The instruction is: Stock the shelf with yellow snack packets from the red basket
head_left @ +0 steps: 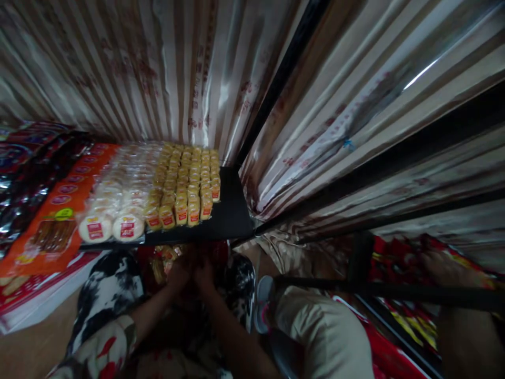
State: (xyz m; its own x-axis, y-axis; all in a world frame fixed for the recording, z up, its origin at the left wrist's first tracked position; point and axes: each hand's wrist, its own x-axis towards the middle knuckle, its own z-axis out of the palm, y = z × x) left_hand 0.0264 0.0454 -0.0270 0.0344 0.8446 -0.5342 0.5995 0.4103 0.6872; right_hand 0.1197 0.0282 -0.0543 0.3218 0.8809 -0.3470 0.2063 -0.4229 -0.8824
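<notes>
A black shelf (231, 216) holds rows of small yellow wrapped snack packs (189, 181) and, to their left, round white wrapped cakes (114, 210). Below its front edge, in deep shadow, my left hand (179, 273) and my right hand (205, 273) meet close together. Both sit over a dim heap of wrapped packets (163, 260) under the shelf. The fingers look curled, but the darkness hides what they hold.
Orange and red printed cartons (51, 231) lie at the left beside dark shiny bags (23, 168). Pleated shiny curtains (323, 116) hang behind and to the right. Another person's beige-clad leg (327, 337) and shoe (263, 310) are at lower right, near red packages (398, 268).
</notes>
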